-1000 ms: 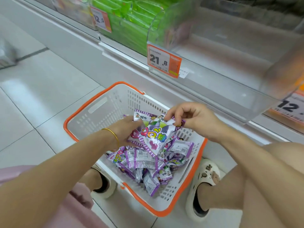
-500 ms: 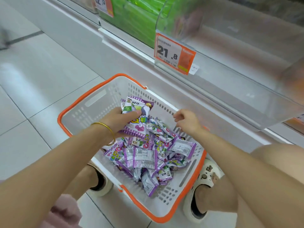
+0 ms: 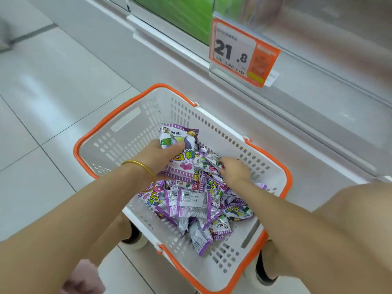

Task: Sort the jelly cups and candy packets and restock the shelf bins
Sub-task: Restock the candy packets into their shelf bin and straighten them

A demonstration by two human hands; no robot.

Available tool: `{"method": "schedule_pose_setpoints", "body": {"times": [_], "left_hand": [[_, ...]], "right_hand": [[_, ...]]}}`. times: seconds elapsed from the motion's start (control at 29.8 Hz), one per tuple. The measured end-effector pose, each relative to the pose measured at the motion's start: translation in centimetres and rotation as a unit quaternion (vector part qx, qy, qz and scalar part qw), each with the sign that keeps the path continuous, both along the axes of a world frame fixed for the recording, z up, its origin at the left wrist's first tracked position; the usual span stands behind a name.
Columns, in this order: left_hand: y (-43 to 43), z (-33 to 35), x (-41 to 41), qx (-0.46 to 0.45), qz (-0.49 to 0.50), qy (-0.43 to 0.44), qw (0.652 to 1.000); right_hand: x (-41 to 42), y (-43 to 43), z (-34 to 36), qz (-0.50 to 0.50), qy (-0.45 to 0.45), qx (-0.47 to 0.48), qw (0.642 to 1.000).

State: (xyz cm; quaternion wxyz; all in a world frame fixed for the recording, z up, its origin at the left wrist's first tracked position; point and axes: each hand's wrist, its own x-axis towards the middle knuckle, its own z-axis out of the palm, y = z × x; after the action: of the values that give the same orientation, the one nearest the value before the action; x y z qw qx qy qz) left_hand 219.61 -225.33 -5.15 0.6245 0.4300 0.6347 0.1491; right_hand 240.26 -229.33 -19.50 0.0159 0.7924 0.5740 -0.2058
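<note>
Presently the left grip (image 3: 158,157) is clenched on a bundle of purple candy packets (image 3: 180,145), thumb across the top one, low inside the basket (image 3: 148,115). The right grip (image 3: 234,170) reaches into the loose pile (image 3: 191,202); whether it has closed on a packet cannot be told. Recommended: take single packets, square each onto the bundle, and do not overfill before lifting to the shelf bin (image 3: 328,60).

We are looking down at a floor (image 3: 55,98) of pale, glossy tiles with thin dark grout lines. Overhead light is glaring off it in soft patches. A grey-white shelf base (image 3: 131,54) is running diagonally across the upper right. Above it an orange-bordered price tag (image 3: 239,54) is showing 21.8.
</note>
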Motion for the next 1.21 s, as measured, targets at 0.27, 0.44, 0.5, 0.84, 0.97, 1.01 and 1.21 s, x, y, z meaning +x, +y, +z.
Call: {"method": "schedule_pose_setpoints", "body": {"times": [0.27, 0.44, 0.5, 0.84, 0.97, 1.01, 1.21], "left_hand": [[-1.7, 0.7, 2.6, 0.0, 0.053, 0.001, 0.999], [-4.6, 2.1, 5.3, 0.012, 0.069, -0.071, 0.995], [-5.7, 2.8, 6.2, 0.023, 0.062, -0.112, 0.991], [-6.1, 4.8, 5.4, 0.056, 0.02, -0.172, 0.983], [-6.1, 5.4, 4.9, 0.078, -0.027, -0.156, 0.984], [-6.1, 5.5, 4.8, 0.112, -0.043, -0.146, 0.982], [-5.5, 8.4, 4.7, 0.274, -0.127, -0.118, 0.946]], "right_hand": [[0.0, -2.7, 9.9, -0.148, 0.295, 0.096, 0.939], [-1.5, -6.6, 17.5, -0.205, 0.461, 0.144, 0.851], [-1.6, -7.8, 19.3, -0.201, 0.514, 0.133, 0.823], [-1.6, -8.0, 19.9, -0.206, 0.521, 0.176, 0.809], [-2.6, -7.6, 19.8, -0.136, 0.505, 0.201, 0.829], [-2.7, -7.6, 19.9, -0.121, 0.506, 0.205, 0.829], [-1.6, -6.6, 21.8, -0.125, 0.693, 0.131, 0.698]]}}
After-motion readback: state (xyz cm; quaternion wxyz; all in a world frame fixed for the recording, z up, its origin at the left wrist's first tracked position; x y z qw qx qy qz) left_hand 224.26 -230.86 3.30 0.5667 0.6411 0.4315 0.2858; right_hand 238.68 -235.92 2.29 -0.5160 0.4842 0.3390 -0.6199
